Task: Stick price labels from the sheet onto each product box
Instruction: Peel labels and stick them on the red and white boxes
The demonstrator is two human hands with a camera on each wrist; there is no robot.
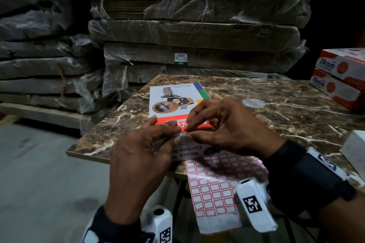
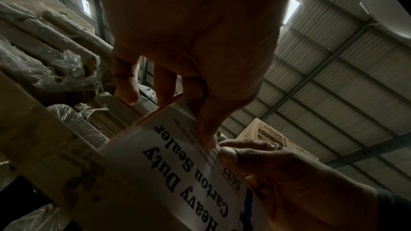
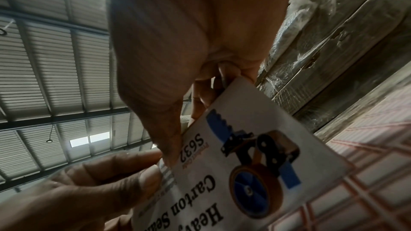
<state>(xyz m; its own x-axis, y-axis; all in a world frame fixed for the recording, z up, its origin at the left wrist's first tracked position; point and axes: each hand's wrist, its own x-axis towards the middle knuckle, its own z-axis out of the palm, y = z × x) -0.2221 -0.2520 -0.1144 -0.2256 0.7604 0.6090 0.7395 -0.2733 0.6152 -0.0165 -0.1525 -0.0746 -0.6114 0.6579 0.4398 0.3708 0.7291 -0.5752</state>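
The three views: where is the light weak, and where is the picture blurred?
Head view: dim overall, dark stacks behind; the box is readable. Left wrist view: the left hand is a dark shape against bright roof lights. Right wrist view: the right hand is soft and blurred; the label sheet is smeared.

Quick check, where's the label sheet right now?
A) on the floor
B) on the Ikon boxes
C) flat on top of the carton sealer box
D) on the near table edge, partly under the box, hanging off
D: the label sheet lies at the near edge of the table, tucked partly under the carton sealer box, its lower part overhanging.
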